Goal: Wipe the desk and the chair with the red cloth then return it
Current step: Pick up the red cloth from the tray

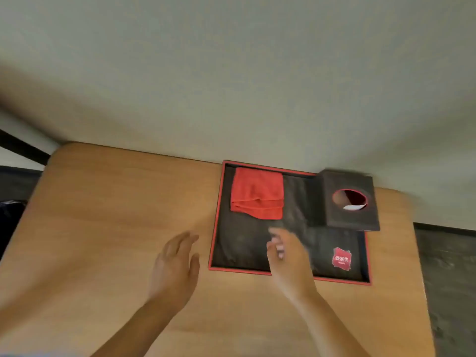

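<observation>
Lying folded in the far left corner of the black tray (219, 202) is the red cloth (257, 193). Nothing is touching it. The tray has a thin red rim and sits on the wooden table (116, 215), against the wall.

The right hand (288, 256) is over the tray, on the near side of the cloth and not on it. Its grip is loose, with the fingers curled a bit and holding nothing. The picture is blurry there, so I cannot tell if the fingers touch the tray floor. The left hand (175, 266) is left of the tray, above the bare table. Its grip is apart, fingers spread, and it is empty too.

What could go wrong? I think the cloth may come unfolded if only its top layer is pinched. A fast pull could drag the tray across the table. The dark tissue box (350, 217) stands in the far right corner of the tray, and a wide swing of the arm could bump it. A bit of white tissue shows in its round hole.

A small red card (341, 258) lies in the near right part of the tray. It has white Chinese letters on it, too blurry to read.
</observation>
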The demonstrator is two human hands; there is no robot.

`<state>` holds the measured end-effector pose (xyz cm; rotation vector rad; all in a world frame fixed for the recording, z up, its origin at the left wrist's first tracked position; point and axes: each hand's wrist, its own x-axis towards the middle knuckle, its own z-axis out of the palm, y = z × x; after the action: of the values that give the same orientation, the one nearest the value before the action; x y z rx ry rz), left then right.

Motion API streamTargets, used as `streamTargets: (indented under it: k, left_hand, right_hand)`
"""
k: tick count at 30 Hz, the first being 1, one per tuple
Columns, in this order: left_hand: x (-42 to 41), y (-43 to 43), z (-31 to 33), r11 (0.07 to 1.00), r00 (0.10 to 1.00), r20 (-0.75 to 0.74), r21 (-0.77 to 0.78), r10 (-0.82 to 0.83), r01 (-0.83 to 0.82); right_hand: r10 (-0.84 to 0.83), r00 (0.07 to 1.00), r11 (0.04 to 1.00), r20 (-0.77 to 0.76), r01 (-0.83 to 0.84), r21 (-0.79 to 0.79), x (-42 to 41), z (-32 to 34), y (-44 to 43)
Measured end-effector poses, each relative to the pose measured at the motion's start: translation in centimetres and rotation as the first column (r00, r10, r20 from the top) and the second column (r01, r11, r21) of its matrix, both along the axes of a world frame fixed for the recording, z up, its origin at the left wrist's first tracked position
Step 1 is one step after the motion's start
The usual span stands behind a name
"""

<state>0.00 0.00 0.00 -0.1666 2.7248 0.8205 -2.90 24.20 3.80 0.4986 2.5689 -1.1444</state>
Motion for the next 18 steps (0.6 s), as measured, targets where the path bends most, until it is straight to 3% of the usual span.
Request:
streamTargets:
  k: [3,5,7,12,18]
  left_hand:
    - [-0.2,-2.5,-3.6,0.976,0.991,-0.054,-0.189,-0.119,0.107]
    - [-0.1,-4.2,-5.9,0.942,0.976,-0.069,-0.283,-0.207,0.180]
    - [0.4,-4.9,-7.7,0.900,0.952,-0.072,-0.353,-0.297,0.254]
    - [0.6,-5.4,-9.4,0.865,0.933,-0.115,-0.427,-0.341,0.264]
    - [0.8,-5.4,-9.1,0.865,0.929,-0.108,-0.416,-0.354,0.281]
  right_hand:
    - [0.217,0.949,0.955,-0.227,-0.158,0.252,-3.7,-2.0,-0.5]
    - [0.331,0.898,0.905,-0.289,-0.216,0.366,-6.5,-2.8,-1.2]
    - [0.399,0.877,0.860,-0.268,-0.257,0.440,-7.9,-4.0,-2.3]
    - [0.505,0.850,0.752,-0.150,-0.347,0.560,-9.3,-7.2,-3.9]
    - [0.499,0.853,0.727,-0.151,-0.318,0.608,-8.6,-8.8,-4.6]
